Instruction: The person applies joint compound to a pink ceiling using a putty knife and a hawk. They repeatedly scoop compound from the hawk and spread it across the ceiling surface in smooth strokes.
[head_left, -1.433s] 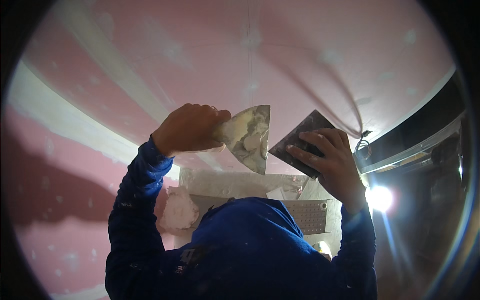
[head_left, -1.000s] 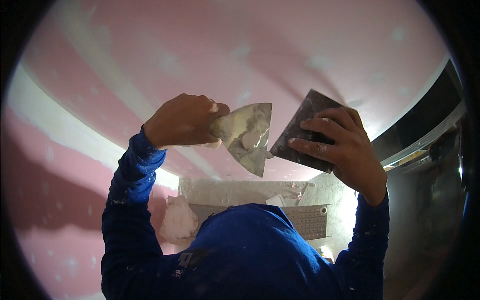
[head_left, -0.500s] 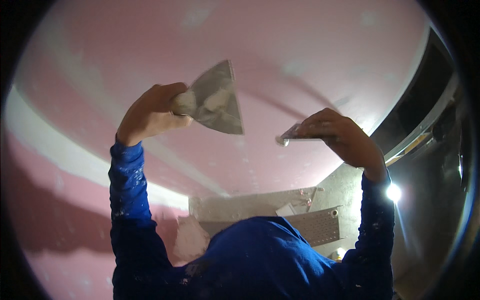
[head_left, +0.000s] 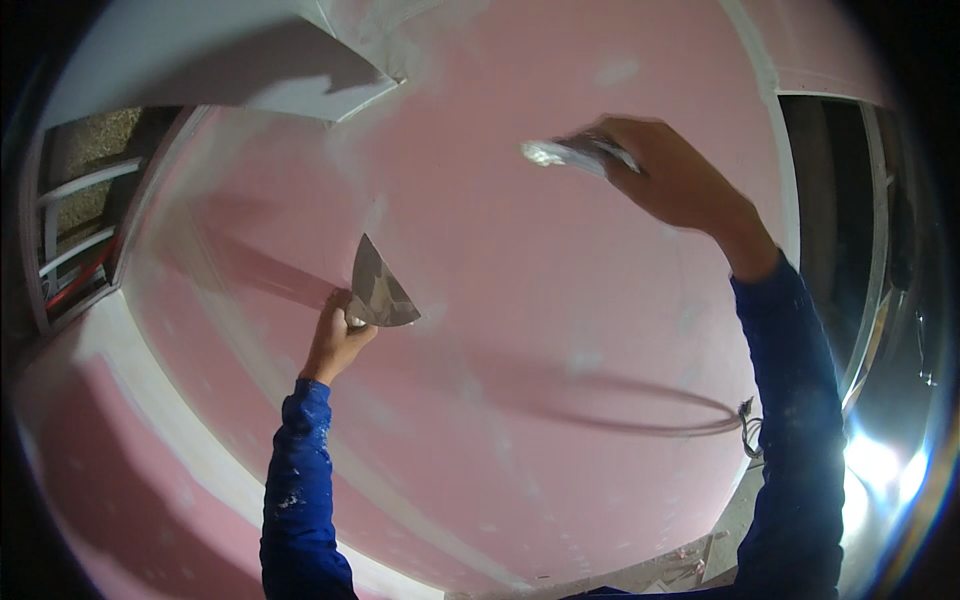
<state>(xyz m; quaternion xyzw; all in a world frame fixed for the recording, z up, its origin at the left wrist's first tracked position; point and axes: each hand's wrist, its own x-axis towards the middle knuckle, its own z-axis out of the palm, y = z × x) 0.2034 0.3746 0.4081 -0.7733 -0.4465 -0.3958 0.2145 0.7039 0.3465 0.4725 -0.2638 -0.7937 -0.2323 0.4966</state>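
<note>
My left hand [head_left: 338,345] is closed round the handle of a wide putty knife [head_left: 383,290], its steel blade fanning upward with grey smears on it. Higher and to the right, my right hand [head_left: 670,180] grips a flat dark spatula [head_left: 585,150], seen almost edge-on and slightly blurred, with white compound [head_left: 540,154] at its left end. Both tools are held over a large pink board surface [head_left: 480,250] patched with pale filler; whether either touches it I cannot tell.
A framed opening with white bars [head_left: 88,178] is at upper left, below a grey boxed panel [head_left: 230,70]. A dark opening [head_left: 830,180] runs along the right. A cable loop [head_left: 752,430] hangs near my right arm, and a bright lamp [head_left: 870,460] shines at lower right.
The view has swung to show more of the board and the openings. My hands have moved apart: the right higher in the picture, the left lower, each still gripping its tool.
</note>
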